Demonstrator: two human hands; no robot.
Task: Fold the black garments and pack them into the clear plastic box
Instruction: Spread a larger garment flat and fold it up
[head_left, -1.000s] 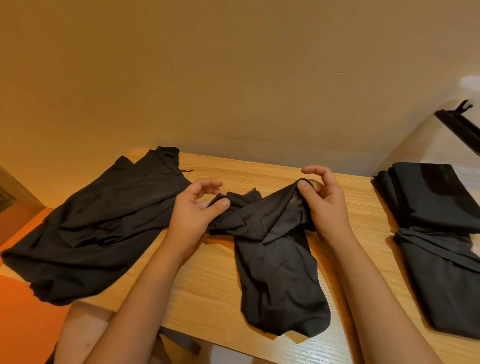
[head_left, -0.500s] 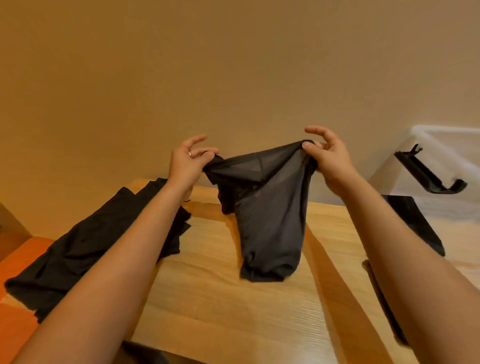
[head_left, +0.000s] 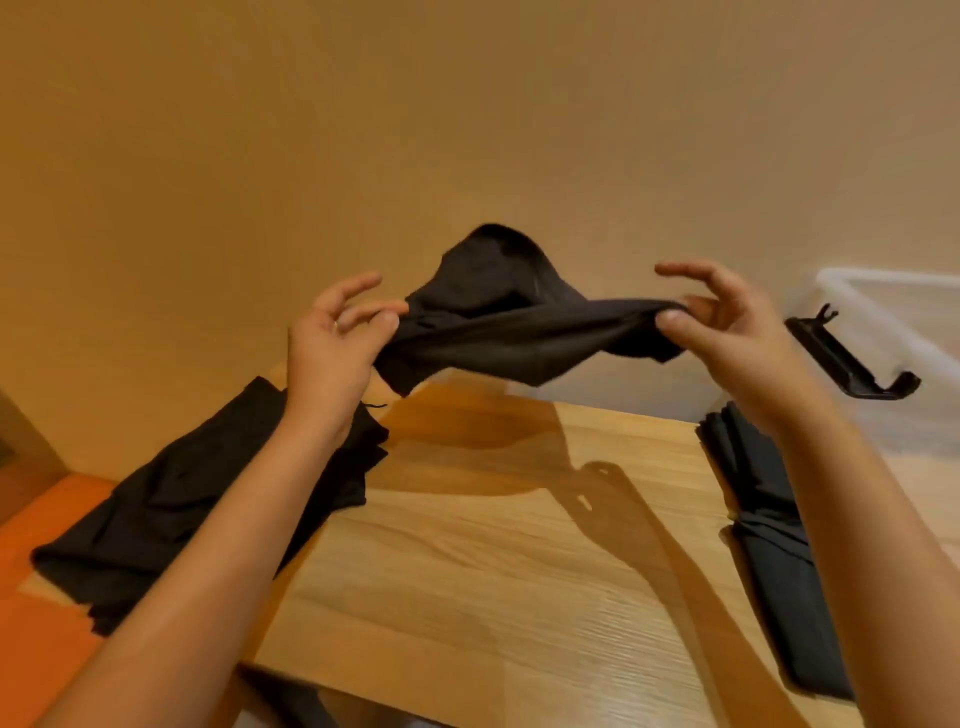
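Note:
A small black garment (head_left: 511, 325) is in the air above the wooden table (head_left: 493, 561), stretched sideways with its body flung up and away from me. My left hand (head_left: 337, 343) pinches its left corner between thumb and fingers. My right hand (head_left: 722, 322) pinches the right corner, other fingers spread. A loose heap of black garments (head_left: 171, 514) lies on the table's left end. Folded black garments (head_left: 763, 525) lie along the right edge. The clear plastic box (head_left: 893, 332) stands at the far right, with a black latch (head_left: 852, 364) hanging on its side.
A plain beige wall rises just behind the table. An orange surface (head_left: 41, 613) lies low at the left, beside the table's edge. The shadows of my arms fall across the bare wood in the middle.
The garment was lifted off the table and hung down between my hands; now my hands have moved apart and its lower part has flipped upward. The view has tilted up.

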